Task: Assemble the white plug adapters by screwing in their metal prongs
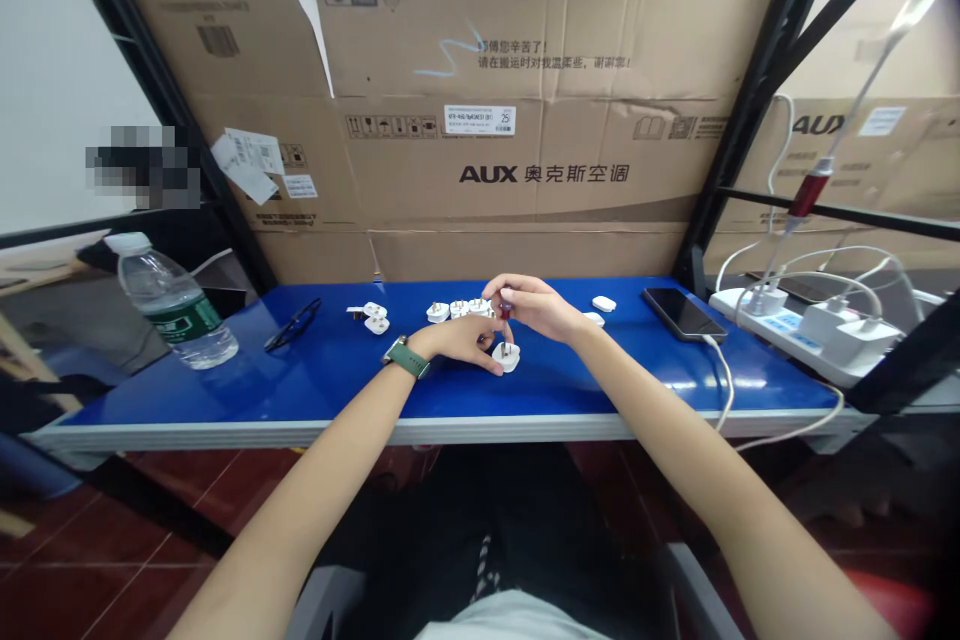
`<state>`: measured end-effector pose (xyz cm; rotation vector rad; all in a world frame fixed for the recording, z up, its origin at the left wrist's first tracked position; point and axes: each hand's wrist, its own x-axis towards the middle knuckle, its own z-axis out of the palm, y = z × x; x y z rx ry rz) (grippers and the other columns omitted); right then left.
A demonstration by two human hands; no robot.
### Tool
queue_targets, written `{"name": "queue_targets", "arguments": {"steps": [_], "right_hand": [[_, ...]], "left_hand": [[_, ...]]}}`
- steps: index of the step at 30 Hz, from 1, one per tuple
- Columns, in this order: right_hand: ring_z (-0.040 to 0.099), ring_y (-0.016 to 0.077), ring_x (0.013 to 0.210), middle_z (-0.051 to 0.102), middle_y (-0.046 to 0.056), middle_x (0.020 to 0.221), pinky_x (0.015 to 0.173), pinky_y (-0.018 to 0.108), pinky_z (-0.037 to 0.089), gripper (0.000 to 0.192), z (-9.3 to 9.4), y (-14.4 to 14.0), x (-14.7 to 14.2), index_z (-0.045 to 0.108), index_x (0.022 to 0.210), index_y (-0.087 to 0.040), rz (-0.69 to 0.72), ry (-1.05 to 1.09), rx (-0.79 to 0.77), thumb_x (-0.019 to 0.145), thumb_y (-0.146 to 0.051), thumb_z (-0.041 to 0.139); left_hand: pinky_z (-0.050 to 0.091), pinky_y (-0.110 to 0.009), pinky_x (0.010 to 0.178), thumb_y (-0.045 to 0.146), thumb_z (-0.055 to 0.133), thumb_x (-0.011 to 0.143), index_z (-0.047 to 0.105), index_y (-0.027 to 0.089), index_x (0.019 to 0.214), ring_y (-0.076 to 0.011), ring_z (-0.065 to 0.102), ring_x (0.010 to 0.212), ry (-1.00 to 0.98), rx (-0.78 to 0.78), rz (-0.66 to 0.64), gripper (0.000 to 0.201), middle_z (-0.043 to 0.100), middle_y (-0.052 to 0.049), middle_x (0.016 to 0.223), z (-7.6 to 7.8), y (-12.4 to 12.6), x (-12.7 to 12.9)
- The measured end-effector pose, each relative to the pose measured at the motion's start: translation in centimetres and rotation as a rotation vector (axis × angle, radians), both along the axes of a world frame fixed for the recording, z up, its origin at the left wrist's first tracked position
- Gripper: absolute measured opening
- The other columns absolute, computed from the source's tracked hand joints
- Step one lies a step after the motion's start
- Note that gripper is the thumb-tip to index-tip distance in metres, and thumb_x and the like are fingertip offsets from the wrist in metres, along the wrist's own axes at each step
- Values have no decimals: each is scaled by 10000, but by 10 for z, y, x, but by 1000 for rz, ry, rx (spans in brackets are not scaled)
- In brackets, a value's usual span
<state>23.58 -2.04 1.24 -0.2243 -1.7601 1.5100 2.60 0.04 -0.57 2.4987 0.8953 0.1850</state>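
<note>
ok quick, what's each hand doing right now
left hand: closed on the white plug on the blue table
right hand: closed on a small red screwdriver

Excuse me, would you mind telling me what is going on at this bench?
A person seated at the blue table steadies a white plug with the left hand, while the right hand holds a small red-handled screwdriver upright over it. More white plugs lie just behind.

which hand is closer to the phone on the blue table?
Right. The right hand, holding a small screwdriver, is left of the phone; the left hand, steadying a white plug, is farther left.
</note>
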Motion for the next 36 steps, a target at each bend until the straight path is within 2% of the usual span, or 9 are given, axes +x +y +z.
{"name": "queue_targets", "arguments": {"steps": [4, 10, 23, 29, 33, 36], "right_hand": [[579, 165, 814, 626, 42, 845, 768, 288, 508, 340, -5, 5, 0, 728, 1128, -168, -116, -3, 97, 941, -450, 695], [580, 162, 773, 631, 36, 826, 763, 298, 506, 382, -2, 4, 2, 739, 1102, -183, -225, 68, 80, 900, -507, 733], [575, 158, 751, 620, 34, 799, 651, 256, 498, 351, -5, 7, 1, 744, 1103, -178, -177, -5, 114, 934, -482, 693], [588, 168, 769, 634, 41, 801, 678, 267, 510, 388, -5, 6, 2, 744, 1092, -172, -213, -41, 129, 920, -516, 696], [595, 164, 758, 643, 31, 799, 687, 275, 513, 325, -3, 4, 2, 737, 1067, -185, -203, -49, 141, 925, -475, 699], [603, 155, 764, 661, 27, 833, 711, 275, 515, 274, -1, 3, 1, 734, 988, -181, -263, -69, 184, 879, -431, 761]], "left_hand": [[326, -268, 594, 606, 849, 690, 677, 235, 1159, -127, 435, 605, -9, -5, -23, 623, 445, 58, 681, 2, -2, 0], [314, -270, 613, 598, 838, 707, 675, 239, 1182, -127, 421, 613, -20, -31, -33, 617, 434, 60, 685, 5, -5, 1], [318, -269, 602, 615, 846, 696, 674, 232, 1201, -126, 427, 615, -5, -18, -21, 657, 456, 55, 698, 3, -3, 0], [325, -271, 603, 613, 847, 697, 674, 239, 1216, -128, 439, 619, -2, -10, -19, 663, 465, 51, 709, 2, -2, 0], [327, -273, 610, 612, 849, 691, 677, 234, 1203, -128, 430, 611, -10, -6, -19, 659, 452, 55, 695, 1, -2, 0], [330, -273, 616, 601, 847, 694, 672, 234, 1207, -130, 431, 614, -22, -12, -25, 654, 453, 54, 695, 2, -2, 0]]}}
